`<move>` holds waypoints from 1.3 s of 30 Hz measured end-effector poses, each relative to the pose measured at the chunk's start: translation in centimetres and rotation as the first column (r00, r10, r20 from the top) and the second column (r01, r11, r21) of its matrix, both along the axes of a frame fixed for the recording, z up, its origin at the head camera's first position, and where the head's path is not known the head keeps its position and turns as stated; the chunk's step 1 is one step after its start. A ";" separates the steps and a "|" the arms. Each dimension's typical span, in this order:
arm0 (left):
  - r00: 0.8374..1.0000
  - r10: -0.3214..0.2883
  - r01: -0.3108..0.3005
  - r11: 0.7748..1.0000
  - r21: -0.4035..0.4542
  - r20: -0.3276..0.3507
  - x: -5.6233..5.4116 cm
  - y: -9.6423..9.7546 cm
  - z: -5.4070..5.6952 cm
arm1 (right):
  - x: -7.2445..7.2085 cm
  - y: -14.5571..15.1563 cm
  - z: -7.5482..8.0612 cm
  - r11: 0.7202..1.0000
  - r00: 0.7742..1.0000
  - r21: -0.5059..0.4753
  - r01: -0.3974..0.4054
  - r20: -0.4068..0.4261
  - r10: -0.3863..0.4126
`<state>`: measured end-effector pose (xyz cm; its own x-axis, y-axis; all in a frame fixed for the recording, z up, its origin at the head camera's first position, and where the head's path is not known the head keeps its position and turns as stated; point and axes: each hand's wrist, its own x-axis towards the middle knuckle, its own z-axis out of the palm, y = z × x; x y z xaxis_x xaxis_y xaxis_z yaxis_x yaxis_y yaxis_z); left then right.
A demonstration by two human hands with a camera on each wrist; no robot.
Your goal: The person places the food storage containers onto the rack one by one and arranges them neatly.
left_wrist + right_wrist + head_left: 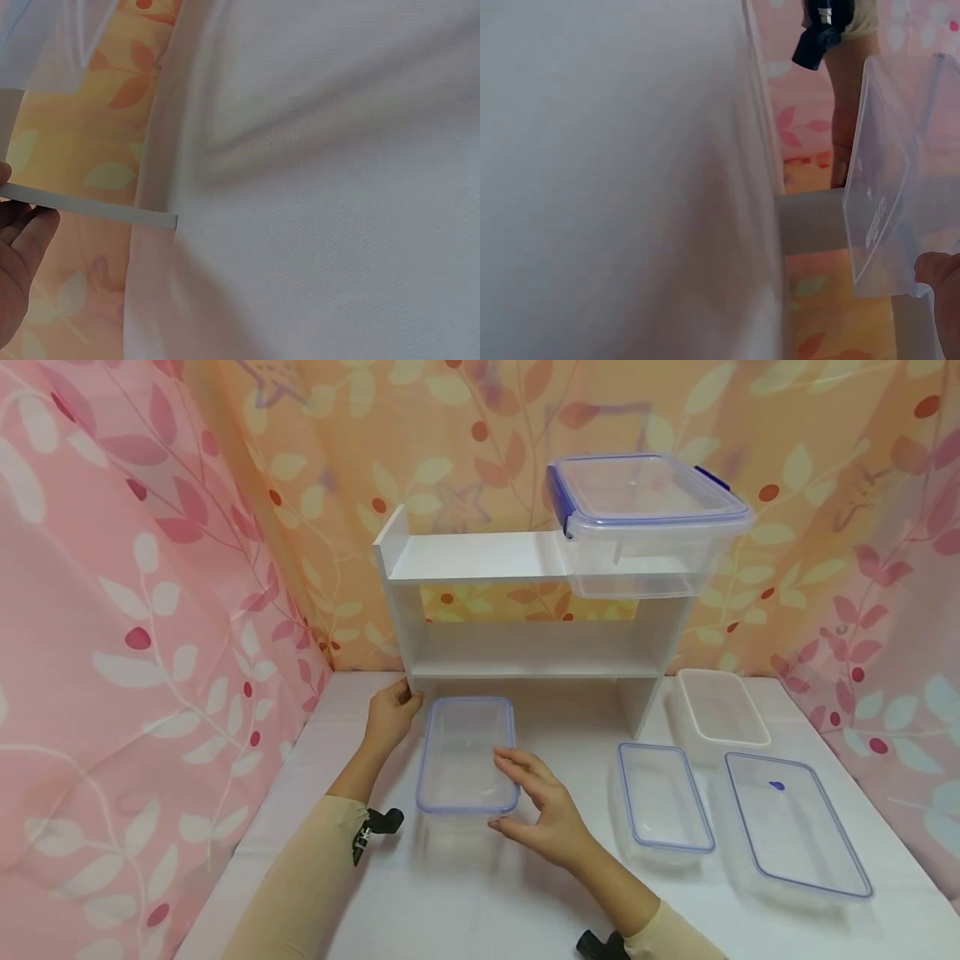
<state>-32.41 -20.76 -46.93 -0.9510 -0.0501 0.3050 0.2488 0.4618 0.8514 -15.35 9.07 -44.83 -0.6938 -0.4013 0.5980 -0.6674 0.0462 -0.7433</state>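
My left hand [390, 714] grips the lower front edge of the left side panel of a white two-tier shelf [536, 652]. In the left wrist view, thumb and fingers [34, 240] lie on either side of the thin panel [97, 210]. My right hand [547, 810] holds a clear rectangular food container [465, 756] with a blue-edged lid at its right side. Its thumb [937, 266] lies at the container's rim in the right wrist view. There the container's bottom [881, 187] shows, raised off the white tabletop in front of the shelf's lower opening.
A large clear container [652, 543] with blue clips sits on the shelf's top right. On the table's right side stand a small blue-rimmed container [667, 802], a larger flat one [798, 827] and a white-lidded box [720, 710]. Patterned curtains [150, 610] surround the table.
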 end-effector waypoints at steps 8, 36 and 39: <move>1.000 0.006 -0.006 1.000 -0.007 0.003 0.0 0.0 0.1 | -0.3 1.0 1.2 0.999 0.999 -0.030 -0.026 -0.047 0.025; 1.000 0.028 -0.028 1.000 -0.010 0.000 0.5 0.2 0.4 | -0.3 2.8 7.3 0.991 0.982 -0.031 -0.134 -0.140 0.128; 1.000 0.025 -0.025 1.000 -0.012 0.001 0.5 0.3 0.3 | -0.3 2.9 9.0 0.989 0.981 -0.043 -0.141 -0.138 0.133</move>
